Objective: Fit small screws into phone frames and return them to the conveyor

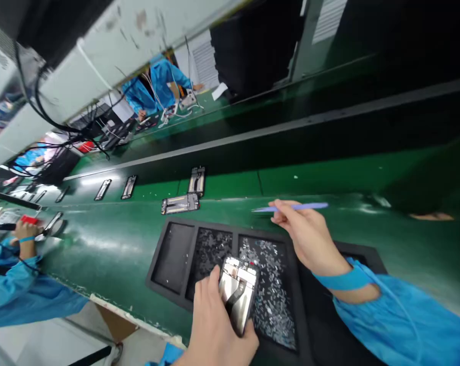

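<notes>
My left hand (217, 323) grips an opened phone (238, 292) by its edges, its silvery inside and a dark flex cable facing up. The phone is held over a black foam tray (172, 221) with several compartments. Small dark pieces (214, 246) fill one compartment, and shiny small parts (274, 300) lie scattered in the one beside it. My right hand (304, 231) is closed around purple tweezers (310, 206), held above the tray's far edge with the tip pointing left. At the tip I cannot make out any part. A blue band circles my right wrist.
Two opened phones (180, 204) lie touching beyond the tray. Several more phones (128, 187) sit in a row along the green belt to the left. At far left a co-worker's hand (26, 231) works at the bench (111, 254). Another person in blue (159, 81) sits across. Black cables (58, 124) hang at upper left.
</notes>
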`<state>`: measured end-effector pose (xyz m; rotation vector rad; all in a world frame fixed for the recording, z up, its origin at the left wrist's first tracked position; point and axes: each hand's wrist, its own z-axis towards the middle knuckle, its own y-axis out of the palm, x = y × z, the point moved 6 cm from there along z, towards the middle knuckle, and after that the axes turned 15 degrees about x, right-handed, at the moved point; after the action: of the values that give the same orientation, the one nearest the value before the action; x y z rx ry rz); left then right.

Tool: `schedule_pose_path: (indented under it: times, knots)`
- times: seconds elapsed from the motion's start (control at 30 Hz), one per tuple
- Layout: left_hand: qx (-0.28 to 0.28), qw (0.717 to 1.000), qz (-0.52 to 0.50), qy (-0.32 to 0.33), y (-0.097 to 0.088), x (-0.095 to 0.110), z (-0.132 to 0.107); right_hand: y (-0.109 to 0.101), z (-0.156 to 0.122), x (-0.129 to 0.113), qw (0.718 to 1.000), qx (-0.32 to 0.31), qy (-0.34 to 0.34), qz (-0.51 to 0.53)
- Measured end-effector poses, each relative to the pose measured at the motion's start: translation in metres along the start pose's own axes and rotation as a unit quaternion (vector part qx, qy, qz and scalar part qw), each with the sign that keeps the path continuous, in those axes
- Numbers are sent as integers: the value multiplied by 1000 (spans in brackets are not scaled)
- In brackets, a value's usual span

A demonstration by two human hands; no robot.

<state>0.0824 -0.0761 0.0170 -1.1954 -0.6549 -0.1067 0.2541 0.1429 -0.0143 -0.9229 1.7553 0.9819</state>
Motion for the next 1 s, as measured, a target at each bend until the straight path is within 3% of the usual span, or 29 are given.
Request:
schedule_pose_path:
  times: [0.13, 0.23, 0.3, 0.43, 0.53, 0.63, 0.7, 0.77, 0.87, 1.0]
  knots:
    - [-54, 993, -60, -90, -13, 5, 47, -3, 5, 8, 995, 31, 65, 75]
    - [-52, 996, -40, -52, -4, 31, 113, -8, 8, 14, 985, 59, 105, 122]
    - [-46, 999, -6, -18, 21, 51, 165, -12, 11, 18, 978, 79, 124, 148]
    - [-19, 999, 31, -30, 95, 85, 252, -19, 16, 22, 967, 99, 155, 178]
    - [-7, 998, 52, -31, 143, 104, 286, -21, 17, 23, 962, 101, 179, 180]
    - [4, 998, 68, -2, 165, 111, 301, -22, 18, 24, 958, 110, 198, 174]
    - [11, 996, 85, 18, 162, 104, 308, -22, 17, 24, 956, 113, 212, 168]
    - [15, 993, 111, 33, 146, 82, 312, -20, 16, 24, 954, 111, 226, 162]
    - [29, 985, 163, 43, 104, 27, 310, -13, 13, 24, 952, 109, 241, 157]
    - [48, 972, 229, 15, 49, -52, 289, 9, 4, 31, 950, 88, 252, 160]
